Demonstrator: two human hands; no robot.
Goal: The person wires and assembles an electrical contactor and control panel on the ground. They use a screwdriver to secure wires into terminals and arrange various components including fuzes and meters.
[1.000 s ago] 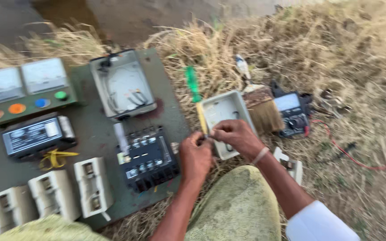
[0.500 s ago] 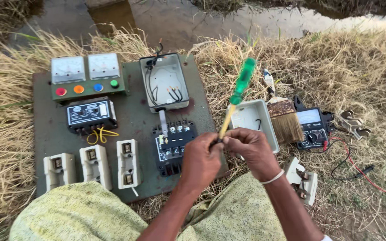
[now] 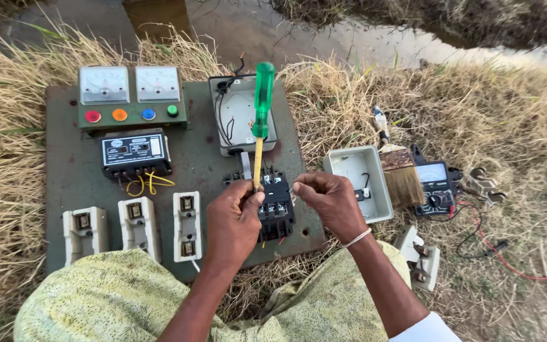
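Dark metal panel board (image 3: 71, 183), lying flat on dry straw beside a strip of water; all places below are given from this board. Left hand (image 3: 234, 223), at the board's lower right: fingers closed around the yellow shaft of a screwdriver (image 3: 261, 120), green handle pointing up and away, tip hidden behind the hand at the black contactor (image 3: 275, 204), a grip that seems meant to steady the blade there. Right hand (image 3: 330, 201), just right of the contactor: fingertips pressed together on something too small to make out, possibly a wire end or screw. Top left of the board: two white meters (image 3: 130, 84) over four coloured lamps. Below them: a black relay box (image 3: 135, 154) with looped yellow wire. Bottom row: three white fuse holders (image 3: 135, 227). Top right: an open grey box (image 3: 238, 114). Off the board's right edge, on the straw: a grey cover (image 3: 356, 180), a paintbrush (image 3: 401, 172), a multimeter (image 3: 435, 188) with a red lead, kept within reach.
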